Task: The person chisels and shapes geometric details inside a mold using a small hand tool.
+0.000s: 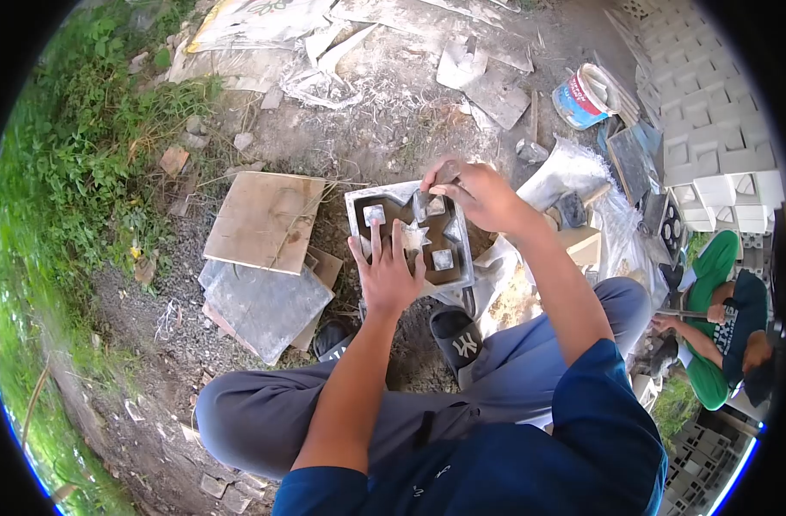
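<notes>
A squarish grey mould (468, 258) lies on the ground in front of my feet. Inside it are a star-shaped centre piece, small square blocks and brown recesses. My left hand (388, 279) rests on its near left part with the fingers spread, and the fingertips touch the inner pieces. Over the far right corner, my right hand (479, 196) has its fingers curled and pinched together. A greyish piece shows just below those fingertips, but I cannot tell whether it is held or part of the mould.
Left of the mould, a wooden board (264, 219) lies on grey slabs (268, 305). White sacks (573, 172) and a paint bucket (582, 96) are on the right. Patterned blocks (720, 129) are stacked beyond. Another person (724, 331) sits at far right. Plants (83, 129) grow at left.
</notes>
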Demonstrator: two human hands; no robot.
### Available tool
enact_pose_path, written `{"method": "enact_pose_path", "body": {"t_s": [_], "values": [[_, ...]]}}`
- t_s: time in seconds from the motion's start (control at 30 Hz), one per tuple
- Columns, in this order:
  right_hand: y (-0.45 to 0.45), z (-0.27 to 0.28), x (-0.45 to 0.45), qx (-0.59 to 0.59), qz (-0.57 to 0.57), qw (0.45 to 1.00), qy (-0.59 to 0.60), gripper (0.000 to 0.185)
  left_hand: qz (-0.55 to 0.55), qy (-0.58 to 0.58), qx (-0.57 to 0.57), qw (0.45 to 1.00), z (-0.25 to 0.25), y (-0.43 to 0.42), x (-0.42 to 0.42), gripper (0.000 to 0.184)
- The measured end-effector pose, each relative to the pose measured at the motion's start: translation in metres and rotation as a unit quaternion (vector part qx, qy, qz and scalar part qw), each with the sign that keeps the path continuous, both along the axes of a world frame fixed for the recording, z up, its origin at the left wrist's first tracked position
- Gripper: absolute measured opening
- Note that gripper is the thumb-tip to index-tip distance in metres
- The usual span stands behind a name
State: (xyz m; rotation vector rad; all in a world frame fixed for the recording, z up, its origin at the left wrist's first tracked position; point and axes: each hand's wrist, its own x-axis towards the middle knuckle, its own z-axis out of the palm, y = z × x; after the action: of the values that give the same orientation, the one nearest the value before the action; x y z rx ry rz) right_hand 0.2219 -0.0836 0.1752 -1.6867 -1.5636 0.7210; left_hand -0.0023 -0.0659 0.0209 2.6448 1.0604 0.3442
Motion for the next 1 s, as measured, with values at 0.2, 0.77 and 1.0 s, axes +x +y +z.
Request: {"method": "enact_pose_path", "body": {"t_s": [0.2,0.77,1.0], "values": [[0.0,0.008,-0.001,-0.026,-0.027,0.997,-0.072,0.012,-0.003,-0.02,0.005,1.0,0.0,0.002,0.002,0.076],[0.002,-0.041,-0.015,0.054,-0.095,0.985,-0.133,0.01,-0.003,-0.017,0.013,1.0,-0.003,0.002,0.002,0.081],[-0.001,-0.03,-0.026,0.133,-0.121,0.98,-0.081,0.014,-0.001,-0.017,0.036,0.999,-0.001,0.003,0.003,0.081]]}}
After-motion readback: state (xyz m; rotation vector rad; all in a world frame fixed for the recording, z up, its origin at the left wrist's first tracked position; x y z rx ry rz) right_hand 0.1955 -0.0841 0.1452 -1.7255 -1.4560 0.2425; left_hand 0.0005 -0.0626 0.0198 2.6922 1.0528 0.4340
